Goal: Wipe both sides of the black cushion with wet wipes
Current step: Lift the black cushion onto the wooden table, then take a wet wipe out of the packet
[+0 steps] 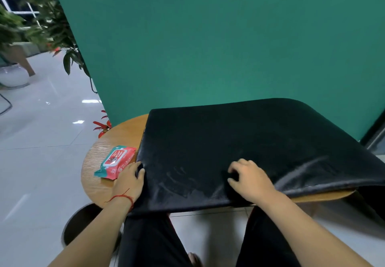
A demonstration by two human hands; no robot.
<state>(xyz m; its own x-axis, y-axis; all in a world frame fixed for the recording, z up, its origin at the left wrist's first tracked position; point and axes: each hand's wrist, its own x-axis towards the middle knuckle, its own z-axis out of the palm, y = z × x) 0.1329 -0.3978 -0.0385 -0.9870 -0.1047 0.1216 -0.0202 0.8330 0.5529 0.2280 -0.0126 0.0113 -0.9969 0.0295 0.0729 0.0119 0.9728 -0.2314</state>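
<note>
Green wall fills the background, and in front of it a round wooden table stands on a pale tiled floor. On the table lies the black cushion, flat; it covers most of the top and hangs over the edge at the right. The left hand grips the near left edge of the cushion, with the thumb on top. The right hand rests on the upper face with curled fingers. Whether a wipe is under it I cannot tell, because nothing white is visible.

Faint streaks near this hand suggest that the upper face is being wiped. To do this well, I think the left hand should hold the edge firmly so the cushion does not slide, while the right one makes straight, overlapping strokes toward the far edge.

The pack of wet wipes, red and teal, lies just beside the cushion at the left. Its label has writing, but it is too small to read.
</note>
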